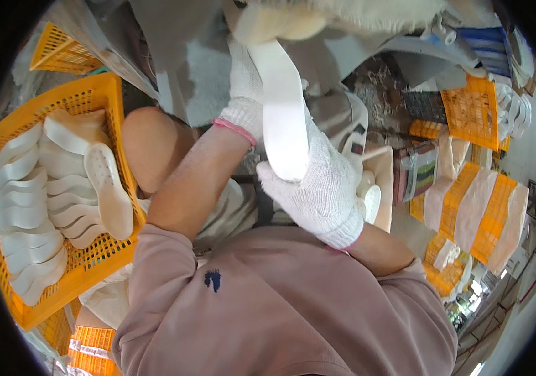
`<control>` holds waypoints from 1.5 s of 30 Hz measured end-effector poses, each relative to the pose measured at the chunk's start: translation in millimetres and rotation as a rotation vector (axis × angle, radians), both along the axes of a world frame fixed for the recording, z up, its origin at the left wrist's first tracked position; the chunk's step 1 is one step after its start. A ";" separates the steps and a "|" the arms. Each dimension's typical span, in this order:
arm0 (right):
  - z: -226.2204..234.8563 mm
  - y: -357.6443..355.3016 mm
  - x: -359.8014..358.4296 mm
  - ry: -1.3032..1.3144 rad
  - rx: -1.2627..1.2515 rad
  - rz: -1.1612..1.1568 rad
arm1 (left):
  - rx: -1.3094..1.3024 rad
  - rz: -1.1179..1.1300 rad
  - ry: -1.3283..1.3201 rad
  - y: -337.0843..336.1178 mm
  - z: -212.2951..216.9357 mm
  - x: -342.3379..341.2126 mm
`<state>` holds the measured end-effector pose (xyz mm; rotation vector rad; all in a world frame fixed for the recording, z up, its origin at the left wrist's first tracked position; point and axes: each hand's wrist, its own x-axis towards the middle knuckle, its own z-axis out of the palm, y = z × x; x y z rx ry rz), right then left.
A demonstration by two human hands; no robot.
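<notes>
A long, curved white shoe insole (285,113) is held lengthwise in front of my chest. My right hand (318,185), in a white knitted glove, grips its near end, with the thumb at the edge and the other fingers mostly behind. Along the far left side of the insole is my left hand (244,84), in a matching glove with a pink cuff; its fingers are largely hidden behind the piece. The insole's far end meets a blurred, cream-coloured rounded part (283,24) of the machine, and I cannot tell whether they touch.
To the left, an orange plastic basket (86,285) holds rows of white insoles (26,213), one with small holes (108,188) lying on top. More orange crates (468,113) stand at the right, near a light bin (377,163) with white pieces. Grey machine housing (180,56) fills the far side.
</notes>
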<state>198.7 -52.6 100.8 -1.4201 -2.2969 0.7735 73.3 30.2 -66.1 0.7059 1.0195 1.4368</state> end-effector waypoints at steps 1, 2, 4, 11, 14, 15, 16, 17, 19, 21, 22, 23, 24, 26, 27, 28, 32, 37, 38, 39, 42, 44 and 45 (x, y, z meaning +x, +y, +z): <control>1.8 3.3 -1.2 -0.027 -0.047 -0.014 | -0.049 0.064 -0.139 1.2 -3.6 0.1; 3.6 9.4 -3.6 -0.079 -0.121 -0.031 | 0.141 0.179 0.009 6.7 -5.4 -4.2; -3.5 21.9 -9.7 0.017 0.107 0.071 | 0.204 0.214 0.348 16.0 -3.9 -13.8; -34.7 67.3 -32.7 0.120 0.166 0.021 | 0.092 0.227 0.130 11.4 -2.0 -42.8; -27.0 53.8 -28.3 0.203 0.192 -0.031 | 0.114 0.136 0.767 6.0 -17.3 -48.7; -28.5 53.5 -28.4 0.328 0.130 -0.017 | 0.049 0.028 0.703 6.1 -22.1 -47.2; -33.9 56.7 -29.7 0.321 0.188 -0.036 | -0.019 0.053 0.413 5.8 -25.0 -44.8; -34.6 61.5 -32.3 0.263 0.244 -0.053 | -0.031 0.036 -0.017 3.8 -25.5 -41.2; -35.5 70.4 -39.6 0.200 0.243 -0.096 | 0.108 0.379 0.146 -3.2 -17.1 -31.0; -37.9 76.3 -44.1 0.236 0.238 -0.099 | 0.087 0.455 0.714 -14.1 1.1 -20.3; -38.8 78.0 -44.5 0.166 0.164 -0.111 | -0.011 0.425 0.988 -19.9 11.2 -16.8; -39.1 78.5 -43.8 0.103 0.120 -0.092 | -0.057 0.420 1.066 -22.5 20.3 -13.7; -38.9 78.1 -42.2 0.062 0.128 -0.059 | -0.090 0.413 0.917 -26.4 26.8 -10.8; -37.0 71.1 -34.9 0.193 0.172 -0.086 | -0.131 0.387 0.636 -26.1 32.3 -5.0; -35.2 68.7 -31.3 0.252 0.228 -0.064 | -0.070 0.383 0.528 -23.5 32.0 -3.4; -33.2 64.6 -27.1 0.295 0.238 -0.010 | -0.011 0.377 0.419 -21.6 29.3 0.2; -4.9 42.3 1.3 -0.077 -0.043 0.151 | 0.077 0.309 -0.055 -9.1 6.9 7.6; -3.4 28.6 -1.1 -0.256 0.209 0.071 | 0.078 0.142 -0.221 25.1 3.5 -22.2; -9.8 49.2 -6.8 -0.320 0.325 0.205 | 0.160 0.284 0.337 29.4 8.9 -30.0; -6.2 71.5 -14.2 -0.236 0.301 0.266 | 0.164 0.331 0.216 30.6 16.0 -36.9; 12.5 37.7 -0.1 -0.318 0.254 0.283 | 0.000 0.379 -0.235 16.3 32.9 -33.6; 13.9 8.2 30.1 -0.266 -0.038 0.129 | -0.249 0.363 -0.960 -4.5 37.1 -11.8; 10.6 -1.4 51.6 -0.161 -0.383 -0.088 | -0.218 0.310 -0.878 -12.4 35.1 -3.8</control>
